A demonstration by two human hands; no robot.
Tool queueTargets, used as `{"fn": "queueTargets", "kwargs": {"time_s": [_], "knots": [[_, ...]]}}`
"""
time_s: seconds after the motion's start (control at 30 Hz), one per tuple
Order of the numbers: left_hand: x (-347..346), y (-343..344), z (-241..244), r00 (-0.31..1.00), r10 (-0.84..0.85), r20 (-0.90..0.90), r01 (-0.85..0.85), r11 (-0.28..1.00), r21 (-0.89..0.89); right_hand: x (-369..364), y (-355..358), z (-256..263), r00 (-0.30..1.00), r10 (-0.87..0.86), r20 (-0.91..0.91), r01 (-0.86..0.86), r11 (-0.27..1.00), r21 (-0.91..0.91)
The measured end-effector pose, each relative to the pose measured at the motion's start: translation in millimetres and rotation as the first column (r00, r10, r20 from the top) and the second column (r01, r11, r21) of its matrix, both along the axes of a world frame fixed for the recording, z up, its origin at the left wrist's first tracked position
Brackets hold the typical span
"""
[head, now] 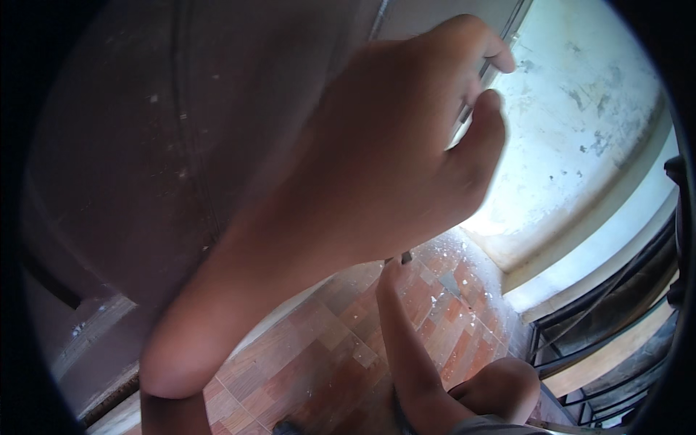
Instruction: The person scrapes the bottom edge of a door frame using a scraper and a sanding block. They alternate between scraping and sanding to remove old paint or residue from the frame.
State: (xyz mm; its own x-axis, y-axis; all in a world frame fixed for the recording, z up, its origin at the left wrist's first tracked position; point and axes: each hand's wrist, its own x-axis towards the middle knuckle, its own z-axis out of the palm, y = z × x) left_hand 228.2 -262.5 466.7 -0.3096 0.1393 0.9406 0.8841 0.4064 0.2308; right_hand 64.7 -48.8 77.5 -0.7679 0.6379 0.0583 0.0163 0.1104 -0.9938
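My left hand point(424, 103) is raised close to the camera, its back towards me, beside the edge of a dark brown panel point(261, 98) that looks like a door. Its thumb and a bent finger stand apart; the other fingers are mostly hidden, so a hold cannot be made out. Lower down, my right hand point(398, 269) shows just below the left wrist, partly covered by it. The right fingers are closed around a small dark object point(406, 257), whose kind cannot be told.
A pale, stained wall point(576, 119) rises at the right, with a ledge along its foot. White flecks lie on the reddish patterned tile floor point(348, 348). A black metal frame point(598, 359) with a light wooden strip stands at the lower right, near my bent knee point(505, 383).
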Motion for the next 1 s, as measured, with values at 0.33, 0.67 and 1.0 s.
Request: {"fn": "queueTargets", "kwargs": {"time_s": [0.33,0.67,1.0], "knots": [[-19.3,0.4,-28.5,0.645,0.702,-0.303,-0.756,0.527,-0.388,-0.1,-97.0,67.0,0.873,0.194,-0.448,-0.33,0.911,-0.247],[-29.2,-4.6,-37.6,0.61,0.654,-0.447,-0.789,0.449,-0.42,10.1,-94.9,84.6,0.851,0.269,-0.451,-0.341,0.936,-0.085],[-32.1,-4.1,-41.7,0.632,0.654,-0.417,-0.771,0.472,-0.428,19.6,-97.4,83.7,0.874,0.343,-0.343,-0.371,0.928,-0.019]]}}
